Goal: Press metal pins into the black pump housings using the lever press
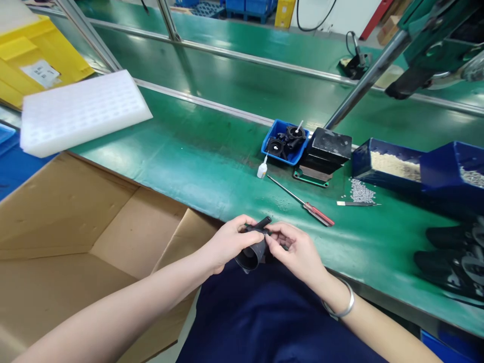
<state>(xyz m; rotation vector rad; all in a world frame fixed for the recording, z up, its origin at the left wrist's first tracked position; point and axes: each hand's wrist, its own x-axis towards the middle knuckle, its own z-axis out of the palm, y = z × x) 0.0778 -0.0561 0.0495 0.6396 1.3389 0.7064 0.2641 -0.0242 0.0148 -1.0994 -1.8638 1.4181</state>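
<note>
Two-handed, holding a hollow black plastic cylinder (258,251) with a short side tube (263,222) at the near edge of a long green bench (196,151), above navy clothing (260,312). Clasped from the left in the bare left hand (232,239). Pinched narrowly near the tube in the bare right hand (298,249). Beyond, lying on the bench: a red-handled steel screwdriver (313,210), near a small upright white bottle (262,170).
</note>
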